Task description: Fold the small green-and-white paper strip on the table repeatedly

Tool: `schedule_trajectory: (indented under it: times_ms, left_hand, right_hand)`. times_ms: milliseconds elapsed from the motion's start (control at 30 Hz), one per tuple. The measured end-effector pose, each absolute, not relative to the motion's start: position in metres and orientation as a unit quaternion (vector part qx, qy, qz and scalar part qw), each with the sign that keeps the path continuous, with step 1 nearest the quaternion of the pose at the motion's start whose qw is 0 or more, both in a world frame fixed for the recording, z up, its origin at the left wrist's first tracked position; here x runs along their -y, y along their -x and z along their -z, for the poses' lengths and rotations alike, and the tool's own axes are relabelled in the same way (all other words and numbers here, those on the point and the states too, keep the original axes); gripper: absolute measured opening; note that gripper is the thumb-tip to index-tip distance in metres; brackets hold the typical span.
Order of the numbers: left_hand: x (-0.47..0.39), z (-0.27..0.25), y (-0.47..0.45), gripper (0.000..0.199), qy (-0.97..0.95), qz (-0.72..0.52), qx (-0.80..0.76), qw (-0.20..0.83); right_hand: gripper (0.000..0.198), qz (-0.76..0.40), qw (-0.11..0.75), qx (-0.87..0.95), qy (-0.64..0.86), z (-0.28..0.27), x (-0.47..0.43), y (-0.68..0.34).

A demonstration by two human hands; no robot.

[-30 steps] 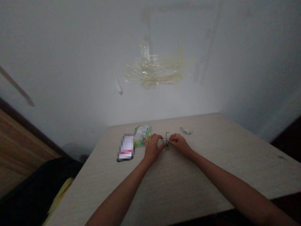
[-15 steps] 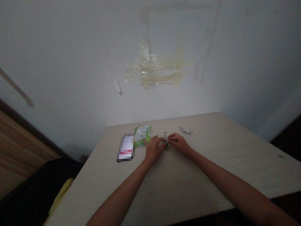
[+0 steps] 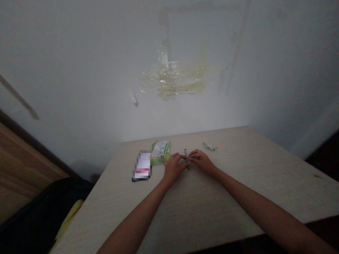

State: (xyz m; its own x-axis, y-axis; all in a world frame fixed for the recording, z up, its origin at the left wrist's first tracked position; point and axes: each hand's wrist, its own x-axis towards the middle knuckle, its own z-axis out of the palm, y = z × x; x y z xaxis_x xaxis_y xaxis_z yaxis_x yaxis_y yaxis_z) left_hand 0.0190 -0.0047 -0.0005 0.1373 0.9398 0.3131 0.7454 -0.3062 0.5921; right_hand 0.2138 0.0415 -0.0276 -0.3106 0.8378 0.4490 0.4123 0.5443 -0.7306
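A narrow strip of folded wrapper [image 3: 186,161], green and white with a yellowish top end, lies on the table between my hands. My left hand [image 3: 173,168] has its fingertips and thumb on the strip's left side and lower part. From the right, the closed fingertips of my right hand [image 3: 202,162] press against the strip's edge. The fingers partly cover the strip's middle. Just left of my left hand lies a green and white printed packet [image 3: 160,151], its lower right edge close to the index finger.
A phone-shaped object [image 3: 142,165] with a blurred-out screen lies beside the packet at the left. Another crumpled wrapper strip [image 3: 210,146] rests behind my right hand. The pale wooden table [image 3: 225,218] meets a wall [image 3: 106,88] marked with old tape.
The strip between my hands looks narrower and straighter, its top and bottom ends less spread. Both hands have stayed almost in place, with a slight shift of the left thumb.
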Motion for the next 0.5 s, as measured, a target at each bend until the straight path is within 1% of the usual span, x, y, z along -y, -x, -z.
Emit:
schedule_trajectory:
  times_ms: [500]
  left_hand:
    - [0.007,-0.0047,-0.0196,0.023,-0.732,-0.332,-0.57,0.168]
  right_hand:
    - [0.012,-0.253,0.429,0.768,0.402,0.0266,-0.0416,-0.2148]
